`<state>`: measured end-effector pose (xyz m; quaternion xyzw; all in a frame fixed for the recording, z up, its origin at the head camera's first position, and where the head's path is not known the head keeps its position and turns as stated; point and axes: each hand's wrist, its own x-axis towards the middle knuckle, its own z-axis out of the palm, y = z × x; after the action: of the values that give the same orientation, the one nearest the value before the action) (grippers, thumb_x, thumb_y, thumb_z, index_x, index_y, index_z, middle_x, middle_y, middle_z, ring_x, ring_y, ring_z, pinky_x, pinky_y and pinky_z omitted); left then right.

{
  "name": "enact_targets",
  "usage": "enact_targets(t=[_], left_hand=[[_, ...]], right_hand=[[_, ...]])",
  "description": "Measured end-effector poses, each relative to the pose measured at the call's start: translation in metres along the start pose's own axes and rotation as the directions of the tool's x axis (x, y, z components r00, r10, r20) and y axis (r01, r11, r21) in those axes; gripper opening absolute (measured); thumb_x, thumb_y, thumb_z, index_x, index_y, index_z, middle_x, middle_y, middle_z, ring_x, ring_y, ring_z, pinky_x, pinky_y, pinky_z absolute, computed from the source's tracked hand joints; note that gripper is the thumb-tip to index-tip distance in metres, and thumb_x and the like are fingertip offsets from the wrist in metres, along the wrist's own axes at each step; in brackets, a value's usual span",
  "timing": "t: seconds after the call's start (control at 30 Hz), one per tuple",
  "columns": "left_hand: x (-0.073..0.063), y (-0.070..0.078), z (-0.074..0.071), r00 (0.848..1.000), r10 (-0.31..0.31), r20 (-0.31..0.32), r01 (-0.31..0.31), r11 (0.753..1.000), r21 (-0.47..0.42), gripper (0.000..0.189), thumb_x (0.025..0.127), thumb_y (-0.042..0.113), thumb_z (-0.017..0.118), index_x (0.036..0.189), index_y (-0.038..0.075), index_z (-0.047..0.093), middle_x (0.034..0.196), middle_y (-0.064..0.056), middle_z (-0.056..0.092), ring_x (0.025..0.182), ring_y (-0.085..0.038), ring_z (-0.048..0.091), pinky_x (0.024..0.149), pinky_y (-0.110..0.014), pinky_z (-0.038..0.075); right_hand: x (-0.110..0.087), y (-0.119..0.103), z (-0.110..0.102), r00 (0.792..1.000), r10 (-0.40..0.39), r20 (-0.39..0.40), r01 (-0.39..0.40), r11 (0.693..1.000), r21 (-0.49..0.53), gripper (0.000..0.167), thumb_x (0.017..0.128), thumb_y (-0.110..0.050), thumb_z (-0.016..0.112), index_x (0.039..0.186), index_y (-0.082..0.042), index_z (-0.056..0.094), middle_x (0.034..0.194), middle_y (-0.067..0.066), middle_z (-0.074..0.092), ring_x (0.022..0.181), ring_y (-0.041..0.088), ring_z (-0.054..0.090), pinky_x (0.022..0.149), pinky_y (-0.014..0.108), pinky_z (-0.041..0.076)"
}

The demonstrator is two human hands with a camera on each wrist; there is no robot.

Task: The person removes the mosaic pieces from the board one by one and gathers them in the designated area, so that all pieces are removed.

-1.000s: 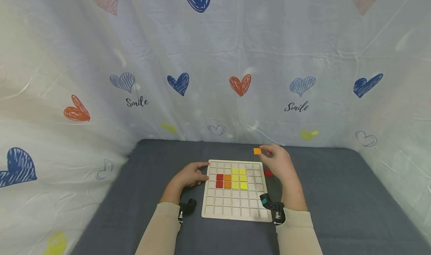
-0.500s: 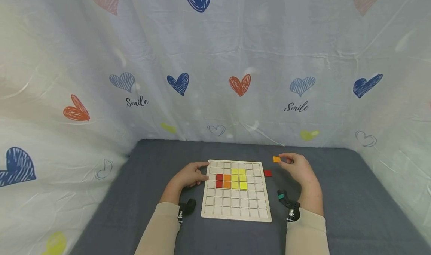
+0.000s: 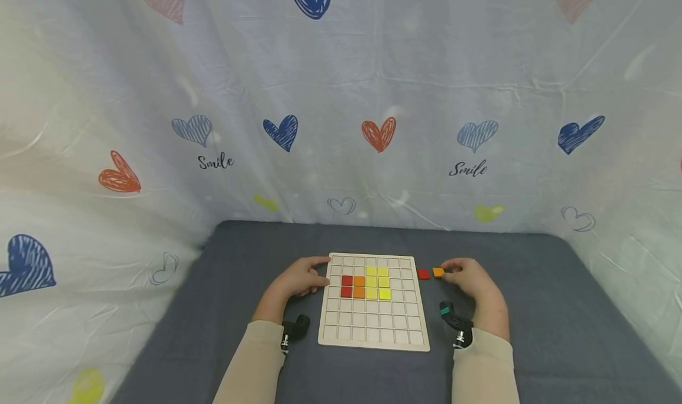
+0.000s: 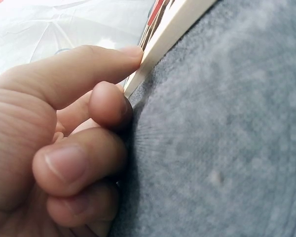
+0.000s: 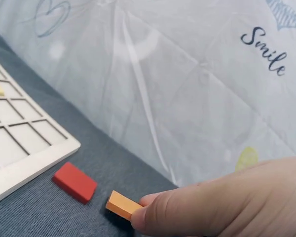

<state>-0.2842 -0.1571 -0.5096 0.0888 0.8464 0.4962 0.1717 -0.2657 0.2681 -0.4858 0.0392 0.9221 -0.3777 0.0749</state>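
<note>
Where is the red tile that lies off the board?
In the head view, the red tile lies right of centre, between the board and the orange tile in the right hand.

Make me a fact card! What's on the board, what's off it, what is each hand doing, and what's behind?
Board: pale grid on grey cloth
On board: two red tiles, two orange tiles, six yellow tiles
Off board: loose red tile, beside the board's right edge
Left hand: touches the board's left edge
Right hand: pinches an orange tile; whether it touches the cloth is unclear
Behind: white sheet with hearts and "Smile"
</note>
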Motion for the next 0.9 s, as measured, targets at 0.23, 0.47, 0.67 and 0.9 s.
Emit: enact_targets(t=[0.23, 0.47, 0.67, 0.9], left_hand=[[-0.001, 0.001, -0.001, 1.0, 0.009, 0.001, -0.009, 1.0, -0.003, 0.067, 0.091, 0.016, 0.079, 0.153, 0.016, 0.052, 0.059, -0.006, 0.059, 0.037, -0.011, 0.032, 0.041, -0.029, 0.036], [0.0, 0.001, 0.0, 1.0, 0.007, 0.003, -0.007, 1.0, 0.006, 0.067, 0.092, 0.016, 0.079, 0.153, 0.015, 0.051, 0.059, -0.006, 0.059, 0.037, -0.011, 0.033, 0.041, -0.029, 0.036], [0.0, 0.001, 0.001, 1.0, -0.002, 0.001, 0.002, 1.0, 0.007, 0.068, 0.091, 0.016, 0.079, 0.153, 0.016, 0.052, 0.059, -0.006, 0.06, 0.038, -0.012, 0.034, 0.042, -0.029, 0.037], [0.0, 0.001, 0.001, 1.0, -0.01, -0.005, 0.01, 1.0, 0.001, 0.067, 0.092, 0.016, 0.079, 0.153, 0.017, 0.052, 0.059, -0.005, 0.059, 0.038, -0.013, 0.034, 0.042, -0.029, 0.037]], right_hand=[[0.001, 0.002, 0.006, 1.0, 0.007, -0.005, -0.007, 1.0, -0.001, 0.031, 0.093, -0.011, 0.072, 0.119, 0.005, 0.069, 0.094, 0.013, 0.058, 0.084, 0.027, 0.051, 0.071, 0.038, 0.041], [-0.001, -0.003, 0.003, 1.0, 0.014, -0.015, -0.014, 1.0, -0.009, 0.04, 0.093, -0.016, 0.072, 0.127, 0.005, 0.065, 0.094, 0.013, 0.057, 0.084, 0.027, 0.052, 0.069, 0.039, 0.042], [-0.008, -0.018, -0.003, 0.997, -0.043, -0.062, 0.043, 0.999, -0.004, 0.043, 0.097, -0.023, 0.072, 0.13, 0.002, 0.064, 0.09, 0.012, 0.052, 0.08, 0.026, 0.049, 0.067, 0.039, 0.039], [-0.016, -0.05, -0.008, 0.99, -0.12, -0.075, 0.12, 0.993, -0.003, 0.045, 0.098, -0.028, 0.072, 0.134, -0.002, 0.064, 0.084, 0.007, 0.046, 0.072, 0.023, 0.044, 0.065, 0.039, 0.036]])
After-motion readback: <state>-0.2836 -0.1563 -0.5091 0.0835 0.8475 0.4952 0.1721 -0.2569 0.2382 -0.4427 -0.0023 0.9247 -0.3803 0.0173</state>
